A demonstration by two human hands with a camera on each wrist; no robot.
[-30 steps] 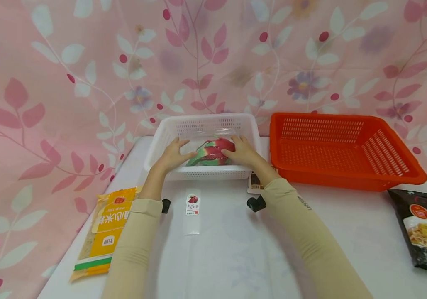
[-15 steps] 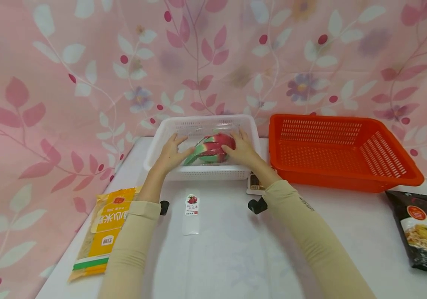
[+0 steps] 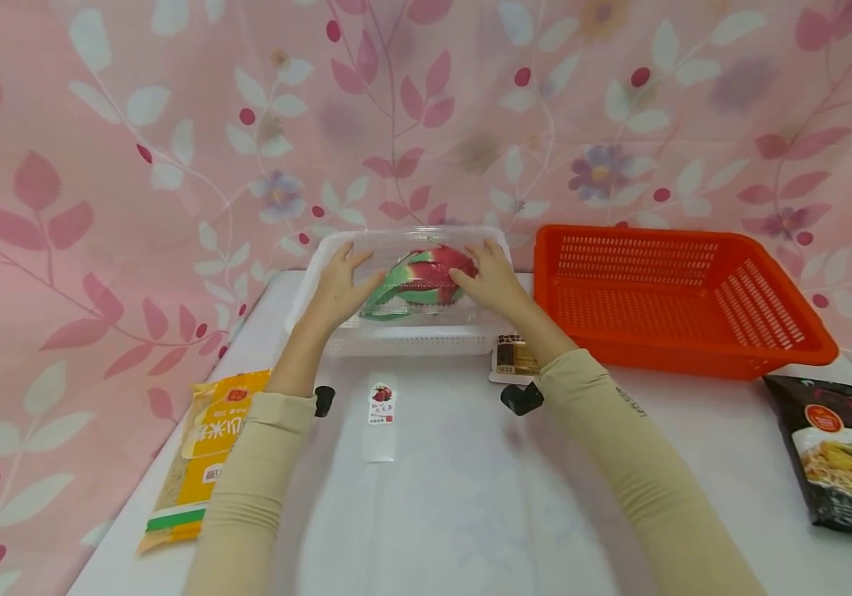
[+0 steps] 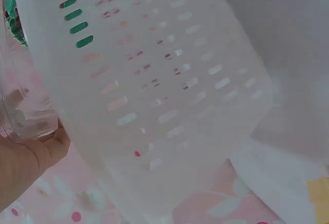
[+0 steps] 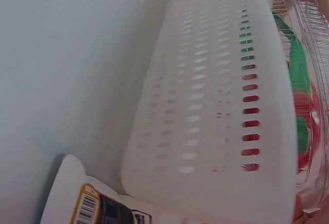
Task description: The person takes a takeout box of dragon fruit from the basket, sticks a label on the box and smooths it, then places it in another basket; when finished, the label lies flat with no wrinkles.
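The clear box [image 3: 414,285] gripped between the left hand [image 3: 336,290] and right hand [image 3: 496,281] is thin, glossy see-through plastic, with the red and green dragon fruit [image 3: 426,277] showing through it. The white basket [image 3: 403,339] under it is matt perforated plastic; the orange basket [image 3: 694,290] toward the desk's right edge is the same slotted plastic with a slight sheen. The desk [image 3: 470,497] looks smooth and faintly glossy. The yellow packet [image 3: 205,451] at the left edge and black packet [image 3: 850,451] at the right edge are shiny printed film. The backdrop [image 3: 172,124] is soft matt cloth. The sleeves [image 3: 619,447] are matt knit fabric.
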